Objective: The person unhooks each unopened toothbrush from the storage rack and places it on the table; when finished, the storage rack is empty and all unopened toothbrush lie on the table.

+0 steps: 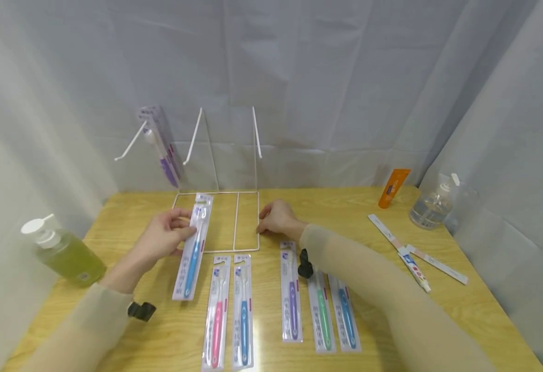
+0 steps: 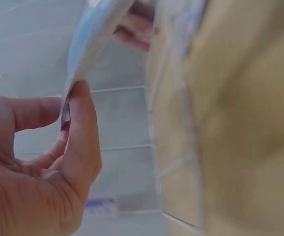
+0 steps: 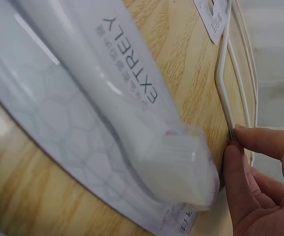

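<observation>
My left hand pinches a packaged blue toothbrush by the side of its card, tilted above the table. In the left wrist view, thumb and fingers meet on the edge of that package. My right hand pinches the right base wire of a white wire rack; in the right wrist view, thumb and index finger close on the bent wire. Three prongs stick out from the rack's upright part. A packaged purple toothbrush hangs on the left prong.
Packaged toothbrushes lie in front: pink, blue, purple, green, another blue. A green pump bottle stands left. At right are an orange tube, a clear pump bottle, a small toothpaste tube and narrow strips.
</observation>
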A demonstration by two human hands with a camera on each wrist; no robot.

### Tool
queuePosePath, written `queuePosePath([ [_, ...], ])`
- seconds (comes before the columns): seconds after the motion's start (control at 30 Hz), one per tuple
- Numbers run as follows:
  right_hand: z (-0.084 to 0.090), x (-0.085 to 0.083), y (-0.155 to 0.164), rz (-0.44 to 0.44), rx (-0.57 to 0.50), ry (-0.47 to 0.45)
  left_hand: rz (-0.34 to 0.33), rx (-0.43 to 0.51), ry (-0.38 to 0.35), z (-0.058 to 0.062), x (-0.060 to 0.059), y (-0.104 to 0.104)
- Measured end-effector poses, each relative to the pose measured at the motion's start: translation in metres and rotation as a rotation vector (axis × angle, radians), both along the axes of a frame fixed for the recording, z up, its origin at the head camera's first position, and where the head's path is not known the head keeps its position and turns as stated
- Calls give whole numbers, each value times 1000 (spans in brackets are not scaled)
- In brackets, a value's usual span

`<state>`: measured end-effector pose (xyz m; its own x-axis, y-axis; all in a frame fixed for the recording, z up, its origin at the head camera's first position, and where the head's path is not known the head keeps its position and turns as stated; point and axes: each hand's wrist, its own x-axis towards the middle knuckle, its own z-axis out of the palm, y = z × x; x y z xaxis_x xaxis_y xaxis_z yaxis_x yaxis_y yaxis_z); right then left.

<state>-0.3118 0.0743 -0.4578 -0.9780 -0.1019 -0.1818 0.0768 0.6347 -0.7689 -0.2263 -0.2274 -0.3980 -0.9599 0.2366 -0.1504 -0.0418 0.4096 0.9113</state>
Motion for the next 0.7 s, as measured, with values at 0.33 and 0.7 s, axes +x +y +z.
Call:
queuePosePath([
  [0.33, 3, -2, 1, -6, -51, -45, -84, -69, -191, -40, 67, -17],
  [0.7, 1, -1, -1, -5, -37, -39, -15, -79, -265, -48, 81, -7],
])
